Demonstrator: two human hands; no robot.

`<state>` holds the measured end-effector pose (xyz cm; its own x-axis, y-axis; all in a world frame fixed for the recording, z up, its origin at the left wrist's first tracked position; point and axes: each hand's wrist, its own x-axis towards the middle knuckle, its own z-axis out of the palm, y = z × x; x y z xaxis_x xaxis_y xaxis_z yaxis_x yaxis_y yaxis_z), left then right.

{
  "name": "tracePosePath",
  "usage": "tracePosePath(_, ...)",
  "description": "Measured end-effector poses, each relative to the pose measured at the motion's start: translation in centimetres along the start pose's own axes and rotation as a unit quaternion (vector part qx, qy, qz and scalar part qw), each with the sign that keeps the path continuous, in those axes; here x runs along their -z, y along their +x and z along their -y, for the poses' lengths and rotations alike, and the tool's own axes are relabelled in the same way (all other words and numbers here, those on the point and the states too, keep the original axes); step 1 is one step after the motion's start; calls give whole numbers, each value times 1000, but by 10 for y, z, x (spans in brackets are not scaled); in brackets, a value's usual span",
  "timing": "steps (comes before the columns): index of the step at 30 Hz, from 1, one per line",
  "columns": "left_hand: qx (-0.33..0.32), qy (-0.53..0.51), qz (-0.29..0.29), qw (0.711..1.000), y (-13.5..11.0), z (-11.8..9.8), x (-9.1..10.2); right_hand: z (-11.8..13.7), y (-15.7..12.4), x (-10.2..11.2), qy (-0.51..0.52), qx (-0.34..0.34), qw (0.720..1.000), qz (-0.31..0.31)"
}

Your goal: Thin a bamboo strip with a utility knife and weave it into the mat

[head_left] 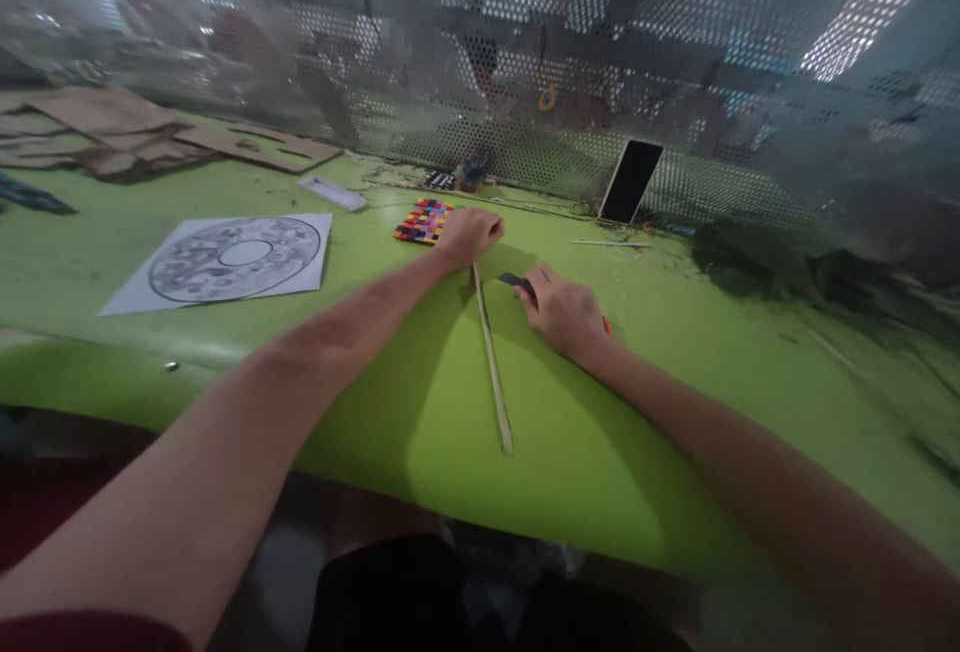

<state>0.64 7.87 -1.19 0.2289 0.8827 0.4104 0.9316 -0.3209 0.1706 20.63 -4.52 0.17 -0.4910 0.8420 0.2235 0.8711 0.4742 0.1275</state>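
Note:
My left hand (471, 235) is closed, its fingers curled and mostly hidden, over the far end of a thin pale strip (491, 367). From under the wrist the strip runs across the tabletop toward me. A woven multicoloured square (421, 220) lies just left of that hand, partly covered by it. My right hand (564, 312) grips a knife (516, 281); its dark blade points left toward the strip, and a bit of red-orange shows behind the palm.
The green table (360, 462) has its front edge near me. A printed ring-pattern sheet (191, 262), a small white tray (331, 194) and cardboard pieces (112, 122) lie left. A phone (632, 182) leans on perforated metal mesh (525, 122); another thin stick (609, 243) lies before it.

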Motion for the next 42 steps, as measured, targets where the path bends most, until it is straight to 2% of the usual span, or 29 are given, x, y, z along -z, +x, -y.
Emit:
tracePosePath(4, 36, 17, 45, 998, -12, 5, 11, -3, 1, -4, 6, -9, 1000, -9)
tracePosePath(9, 17, 42, 111, 993, -31, 11, 19, -7, 1, -7, 9, 6, 1000, -21)
tracePosePath(16, -4, 49, 134, 990, -39, 7, 26, -12, 0, -9, 6, 72, 997, -36)
tracePosePath(23, 31, 64, 161, 984, -37, -4, 36, -17, 2, -14, 11, 90, 993, -69)
tracePosePath(26, 59, 7, 147, 987, -37, -6, 36, -17, 2, -14, 15, 91, 993, -72)
tracePosePath(31, 79, -101, 70, 989, -36, -5, 34, -16, 2, -14, 21, 88, 992, -82)
tracePosePath(34, 129, -236, 49, 962, -35, -7, 35, -15, 2, -13, 29, 88, 992, -82)
tracePosePath(38, 189, -431, 54, 881, -36, -12, 38, -13, 2, -10, 28, 73, 995, -67)
tracePosePath(42, 193, -507, 46, 839, -37, -12, 42, -10, 2, -6, 22, 43, 997, -54)
